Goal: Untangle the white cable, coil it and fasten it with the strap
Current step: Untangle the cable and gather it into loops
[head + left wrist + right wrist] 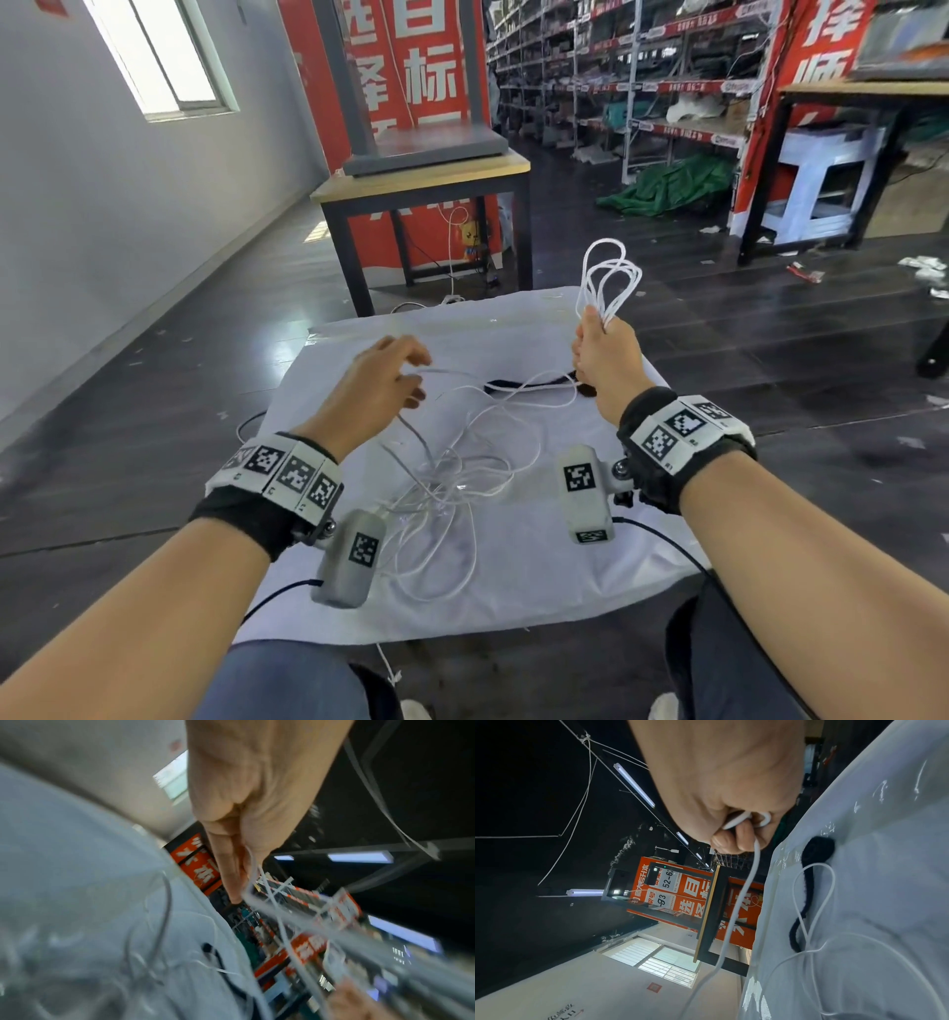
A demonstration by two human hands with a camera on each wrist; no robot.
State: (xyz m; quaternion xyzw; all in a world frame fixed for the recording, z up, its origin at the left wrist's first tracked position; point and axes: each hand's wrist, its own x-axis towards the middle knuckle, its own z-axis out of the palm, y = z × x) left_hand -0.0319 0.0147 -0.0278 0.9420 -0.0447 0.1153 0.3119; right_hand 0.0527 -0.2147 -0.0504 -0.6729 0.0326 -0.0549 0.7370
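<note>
My right hand (603,354) is raised above the white sheet (359,591) and grips a bunch of white cable loops (608,280) that stand up out of the fist. The right wrist view shows the cable (746,817) clamped under the curled fingers (731,839). From that fist a strand runs left to my left hand (395,372), which pinches it between thumb and fingers; the left wrist view shows the strand (253,870) beside a fingertip (233,892). The remaining cable lies in a loose tangle (452,483) on the sheet. A black strap (518,383) lies on the sheet near my right hand, also visible as the strap (805,892).
The sheet lies on a dark floor (154,411). A wooden table with black legs (426,185) stands just beyond it, with red banners behind. Shelving racks (642,77) fill the back right. My knees (287,683) are at the sheet's near edge.
</note>
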